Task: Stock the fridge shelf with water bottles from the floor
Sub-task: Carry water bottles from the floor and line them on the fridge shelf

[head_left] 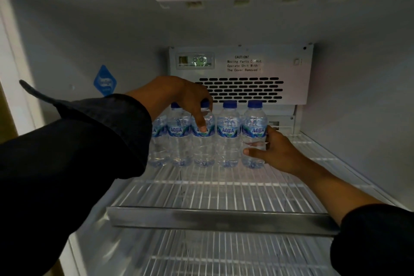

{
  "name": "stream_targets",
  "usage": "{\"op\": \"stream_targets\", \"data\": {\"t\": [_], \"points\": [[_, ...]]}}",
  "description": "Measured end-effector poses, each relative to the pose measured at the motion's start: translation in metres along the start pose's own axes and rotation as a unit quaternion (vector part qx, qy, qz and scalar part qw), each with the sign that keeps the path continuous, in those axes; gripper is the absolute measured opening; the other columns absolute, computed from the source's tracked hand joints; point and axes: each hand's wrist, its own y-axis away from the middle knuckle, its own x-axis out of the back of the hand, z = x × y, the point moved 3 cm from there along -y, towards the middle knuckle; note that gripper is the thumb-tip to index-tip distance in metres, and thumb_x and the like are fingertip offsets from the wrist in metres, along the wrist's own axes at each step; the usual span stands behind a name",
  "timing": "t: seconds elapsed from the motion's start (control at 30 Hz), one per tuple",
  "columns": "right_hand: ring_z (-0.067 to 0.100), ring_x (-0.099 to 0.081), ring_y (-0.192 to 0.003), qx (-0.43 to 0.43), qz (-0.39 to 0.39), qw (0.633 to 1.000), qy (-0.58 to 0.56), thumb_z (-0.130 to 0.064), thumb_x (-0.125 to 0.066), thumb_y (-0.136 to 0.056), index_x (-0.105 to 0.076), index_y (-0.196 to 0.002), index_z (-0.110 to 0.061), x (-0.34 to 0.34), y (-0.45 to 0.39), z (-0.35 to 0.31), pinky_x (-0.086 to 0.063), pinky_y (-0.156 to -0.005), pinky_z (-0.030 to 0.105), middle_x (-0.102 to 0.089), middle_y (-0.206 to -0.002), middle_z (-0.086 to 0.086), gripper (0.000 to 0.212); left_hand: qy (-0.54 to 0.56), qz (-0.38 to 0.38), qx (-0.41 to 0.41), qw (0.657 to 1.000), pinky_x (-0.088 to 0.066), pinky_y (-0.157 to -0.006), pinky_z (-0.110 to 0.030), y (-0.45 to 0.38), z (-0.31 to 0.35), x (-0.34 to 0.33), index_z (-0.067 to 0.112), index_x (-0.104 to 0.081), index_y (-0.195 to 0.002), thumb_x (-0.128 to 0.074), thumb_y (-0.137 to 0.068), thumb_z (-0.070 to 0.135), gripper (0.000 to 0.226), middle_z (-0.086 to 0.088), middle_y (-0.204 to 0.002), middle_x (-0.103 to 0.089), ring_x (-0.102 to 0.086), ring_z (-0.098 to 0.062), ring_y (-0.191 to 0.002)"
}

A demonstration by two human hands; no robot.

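Several clear water bottles with blue caps and AQUA labels stand in a row at the back of the white wire fridge shelf [224,188]. My left hand [186,98] reaches over the row and grips the middle bottle [205,148] from above, a finger pressed on its label. My right hand [275,152] wraps around the lower part of the rightmost bottle [254,127], thumb in front and fingers behind. Between them stands another upright bottle [228,134]. My dark left sleeve hides the left end of the row.
A metal rail [219,219] runs along the shelf's front edge. A second wire shelf [224,257] lies below. Behind the bottles is a vented fan cover [242,74] with a caution notice. A blue sticker [104,80] is on the left wall.
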Motion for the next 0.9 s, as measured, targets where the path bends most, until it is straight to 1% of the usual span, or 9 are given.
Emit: {"op": "stream_targets", "data": {"t": [0.2, 0.23, 0.33, 0.4, 0.5, 0.6, 0.63, 0.77, 0.9], "points": [[-0.001, -0.063, -0.1, -0.005, 0.004, 1.0, -0.001, -0.027, -0.083, -0.071, -0.05, -0.129, -0.02, 0.0, 0.002, -0.002, -0.048, -0.079, 0.009, -0.066, -0.117, -0.007, 0.068, -0.004, -0.008, 0.004, 1.0, -0.046, -0.101, -0.041, -0.002, 0.0, 0.0, 0.029, -0.056, -0.108, -0.086, -0.065, 0.044, 0.055, 0.001, -0.124, -0.056, -0.054, -0.02, -0.111], [0.0, -0.064, -0.101, -0.006, 0.004, 1.0, -0.001, -0.028, -0.083, -0.07, -0.05, -0.13, -0.019, -0.001, 0.002, -0.002, -0.048, -0.081, 0.01, -0.066, -0.117, -0.006, 0.068, -0.008, -0.012, 0.008, 1.0, -0.045, -0.102, -0.041, -0.003, 0.001, 0.0, 0.03, -0.055, -0.11, -0.085, -0.065, 0.044, 0.057, 0.001, -0.126, -0.055, -0.053, -0.02, -0.113], [0.008, -0.063, -0.106, -0.009, 0.003, 1.0, 0.0, -0.029, -0.083, -0.069, -0.049, -0.131, -0.019, -0.001, 0.002, -0.001, -0.05, -0.093, 0.028, -0.065, -0.12, -0.004, 0.072, -0.022, -0.028, 0.023, 0.999, -0.041, -0.107, -0.041, -0.005, 0.001, 0.0, 0.027, -0.052, -0.123, -0.084, -0.066, 0.045, 0.067, 0.001, -0.138, -0.046, -0.046, -0.021, -0.122], [0.011, -0.063, -0.108, -0.01, 0.0, 1.0, -0.001, -0.034, -0.083, -0.066, -0.048, -0.132, -0.019, 0.0, 0.002, -0.002, -0.049, -0.097, 0.035, -0.065, -0.12, -0.002, 0.076, -0.02, -0.035, 0.034, 0.999, -0.038, -0.109, -0.039, -0.007, 0.001, -0.001, 0.026, -0.049, -0.131, -0.084, -0.067, 0.045, 0.075, 0.001, -0.143, -0.041, -0.043, -0.021, -0.127], [0.012, -0.063, -0.107, -0.014, 0.0, 1.0, 0.002, -0.047, -0.082, -0.056, -0.049, -0.132, -0.02, 0.0, 0.002, -0.003, -0.05, -0.096, 0.037, -0.064, -0.121, -0.003, 0.087, -0.01, -0.044, 0.048, 0.998, -0.038, -0.109, -0.038, -0.005, -0.002, 0.0, 0.026, -0.044, -0.137, -0.084, -0.066, 0.045, 0.084, 0.001, -0.145, -0.039, -0.043, -0.021, -0.129], [0.011, -0.063, -0.107, -0.018, -0.005, 1.0, 0.006, -0.052, -0.081, -0.052, -0.049, -0.132, -0.02, 0.001, 0.003, -0.001, -0.05, -0.096, 0.036, -0.064, -0.121, -0.003, 0.092, -0.036, -0.071, 0.082, 0.993, -0.038, -0.11, -0.038, -0.001, -0.011, 0.0, 0.02, -0.034, -0.146, -0.086, -0.064, 0.042, 0.1, 0.002, -0.143, -0.043, -0.045, -0.022, -0.128], [0.011, -0.063, -0.107, -0.019, -0.007, 1.0, 0.004, -0.052, -0.081, -0.051, -0.049, -0.132, -0.02, 0.001, 0.002, -0.001, -0.05, -0.096, 0.035, -0.064, -0.121, -0.003, 0.093, -0.041, -0.081, 0.098, 0.991, -0.039, -0.109, -0.039, 0.002, -0.015, 0.001, 0.019, -0.035, -0.145, -0.087, -0.064, 0.038, 0.098, 0.0, -0.14, -0.046, -0.047, -0.022, -0.126], [0.009, -0.063, -0.106, -0.013, -0.012, 1.0, 0.0, -0.051, -0.08, -0.053, -0.049, -0.131, -0.02, 0.0, 0.002, -0.001, -0.05, -0.095, 0.033, -0.064, -0.121, -0.005, 0.089, -0.061, -0.092, 0.119, 0.987, -0.048, -0.101, -0.043, 0.01, -0.031, 0.006, 0.017, -0.055, -0.124, -0.087, -0.067, 0.032, 0.068, -0.01, -0.126, -0.057, -0.058, -0.027, -0.113], [0.01, -0.063, -0.107, -0.007, -0.014, 1.0, -0.002, -0.049, -0.08, -0.056, -0.05, -0.131, -0.02, -0.001, 0.003, -0.002, -0.05, -0.096, 0.035, -0.065, -0.12, -0.005, 0.085, -0.033, -0.075, 0.099, 0.992, -0.05, -0.097, -0.041, 0.014, -0.034, 0.004, 0.011, -0.058, -0.125, -0.084, -0.071, 0.03, 0.063, -0.013, -0.124, -0.06, -0.06, -0.03, -0.11]]}}
